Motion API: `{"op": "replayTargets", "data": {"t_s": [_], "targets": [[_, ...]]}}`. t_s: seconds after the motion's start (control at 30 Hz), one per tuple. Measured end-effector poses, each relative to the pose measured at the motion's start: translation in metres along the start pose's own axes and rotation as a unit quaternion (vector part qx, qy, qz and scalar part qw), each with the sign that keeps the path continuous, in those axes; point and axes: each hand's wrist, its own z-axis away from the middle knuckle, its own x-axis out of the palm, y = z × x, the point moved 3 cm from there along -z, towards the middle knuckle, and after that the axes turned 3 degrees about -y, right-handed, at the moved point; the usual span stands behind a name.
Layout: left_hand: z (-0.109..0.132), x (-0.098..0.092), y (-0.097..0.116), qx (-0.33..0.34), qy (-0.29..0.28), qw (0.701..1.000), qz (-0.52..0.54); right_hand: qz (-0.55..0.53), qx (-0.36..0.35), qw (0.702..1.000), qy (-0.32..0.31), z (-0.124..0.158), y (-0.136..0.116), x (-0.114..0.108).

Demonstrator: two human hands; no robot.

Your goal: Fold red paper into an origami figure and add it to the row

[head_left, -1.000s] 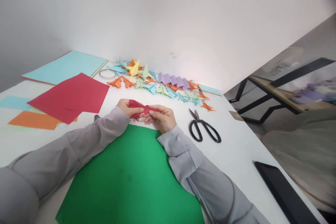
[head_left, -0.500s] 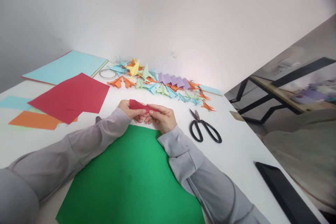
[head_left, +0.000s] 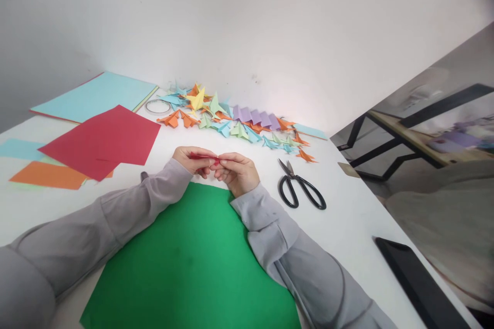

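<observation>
Between my two hands, just above the far corner of a green sheet point(head_left: 193, 257), is a small folded piece of red paper point(head_left: 204, 155). My left hand point(head_left: 190, 160) pinches its left part between thumb and fingers. At the other end, my right hand point(head_left: 240, 170) grips the paper with thumb and fingertips, close against the left fingertips. Much of the red paper is hidden by the fingers, and it shows nearly edge-on. Black-handled scissors point(head_left: 297, 181) lie with blades slightly apart to the right of my right hand.
Folded paper figures point(head_left: 239, 130) in several colours line the wall side of the table, beside a roll of tape point(head_left: 158, 106). Leftward lie red sheets point(head_left: 104, 139), an orange strip point(head_left: 50, 175) and a light-blue stack point(head_left: 100, 93). A black flat device point(head_left: 417, 277) rests near the right edge.
The red folded paper has tilted in my hands, from showing its flat face to nearly edge-on. Both hands have stayed in about the same place.
</observation>
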Motion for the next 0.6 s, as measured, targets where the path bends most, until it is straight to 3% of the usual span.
{"op": "replayTargets", "data": {"t_s": [0.17,0.37,0.6], "targets": [[-0.0048,-0.0003,-0.0029,-0.003,-0.041,0.999,0.025,0.009,0.004,1.0,-0.022,0.0004,-0.0004,-0.0009],[-0.0014,-0.0007,-0.0017,-0.015,-0.01,0.999,0.042,0.017,-0.005,0.999,-0.031,0.0017,-0.0016,0.0013],[0.0014,0.0013,0.0009,-0.038,-0.006,0.999,-0.015,0.025,0.007,0.999,-0.027,0.0006,0.0011,-0.0016]]}}
